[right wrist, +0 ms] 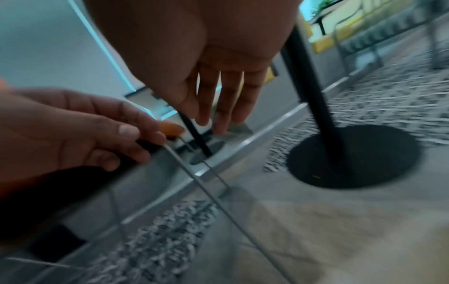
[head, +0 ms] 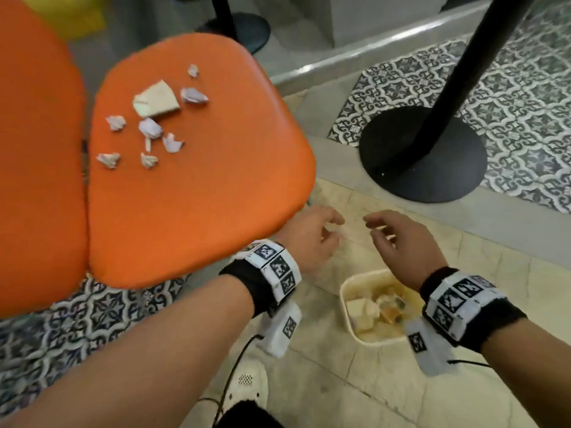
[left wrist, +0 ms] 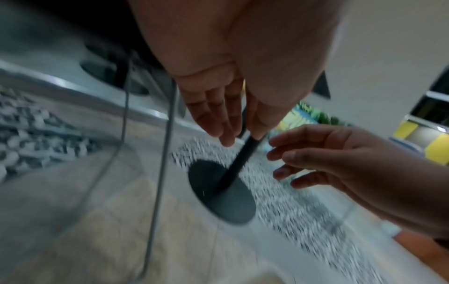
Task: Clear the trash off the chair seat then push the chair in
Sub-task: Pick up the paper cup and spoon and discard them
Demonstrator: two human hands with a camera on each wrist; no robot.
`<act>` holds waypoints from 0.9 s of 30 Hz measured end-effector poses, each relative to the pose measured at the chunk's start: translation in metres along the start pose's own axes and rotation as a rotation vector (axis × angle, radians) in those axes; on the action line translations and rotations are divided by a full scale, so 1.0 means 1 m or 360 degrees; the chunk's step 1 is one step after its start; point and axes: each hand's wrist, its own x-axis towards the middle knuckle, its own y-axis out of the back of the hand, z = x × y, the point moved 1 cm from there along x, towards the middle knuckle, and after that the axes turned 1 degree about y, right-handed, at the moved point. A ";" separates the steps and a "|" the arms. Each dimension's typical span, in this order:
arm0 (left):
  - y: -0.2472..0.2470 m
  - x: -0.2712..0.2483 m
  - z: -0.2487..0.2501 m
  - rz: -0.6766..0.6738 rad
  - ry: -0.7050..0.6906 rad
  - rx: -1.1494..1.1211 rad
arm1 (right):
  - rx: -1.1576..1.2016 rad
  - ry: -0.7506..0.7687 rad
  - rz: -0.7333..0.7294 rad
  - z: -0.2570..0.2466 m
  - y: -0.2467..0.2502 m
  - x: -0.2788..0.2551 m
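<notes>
Both hands hang empty with fingers loosely spread, the left hand (head: 309, 239) just off the chair seat's (head: 197, 193) front corner and the right hand (head: 404, 245) over a cream tub (head: 349, 316) on the floor, while crumpled paper scraps (head: 150, 128) and a stiff card piece (head: 157, 99) litter the smooth orange seat above patterned tile (head: 519, 97)
</notes>
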 end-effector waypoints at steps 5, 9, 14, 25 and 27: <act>0.173 -0.019 -0.028 0.0508 0.0309 0.0038 | 0.0015 0.0483 -0.0331 -0.155 -0.002 0.097; 0.242 -0.019 -0.107 0.0621 0.0561 0.0206 | -0.0289 0.0645 -0.0678 -0.240 -0.056 0.179; 0.243 -0.001 -0.186 0.0205 0.0798 0.0380 | -0.0496 0.0722 -0.0970 -0.299 -0.138 0.256; 0.282 0.012 -0.206 0.1339 0.1008 0.0035 | -0.0484 0.0939 -0.1011 -0.333 -0.195 0.316; 0.296 0.015 -0.219 0.1405 0.1283 0.0030 | -0.0537 0.0993 -0.0964 -0.343 -0.201 0.321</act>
